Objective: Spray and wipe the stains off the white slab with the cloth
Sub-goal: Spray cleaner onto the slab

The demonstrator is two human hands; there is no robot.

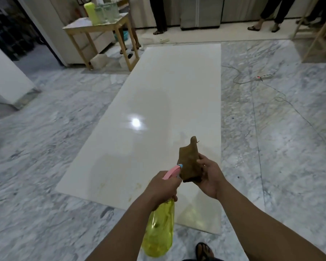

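Note:
A long white slab (158, 102) lies flat on the marble floor, running away from me. Faint yellowish stains (137, 185) show near its close end. My left hand (163, 187) grips a yellow spray bottle (159, 228) with a pink head, its nozzle (180, 165) pointing at the cloth. My right hand (208, 176) holds a brown cloth (189, 162) upright just in front of the nozzle. Both hands hover above the slab's near right part.
A wooden table (102, 32) with green containers stands at the far left of the slab. A power strip (264, 77) and thin cables lie on the floor to the right. Several people's legs (160, 16) stand at the back. My sandalled foot (203, 250) is at the bottom.

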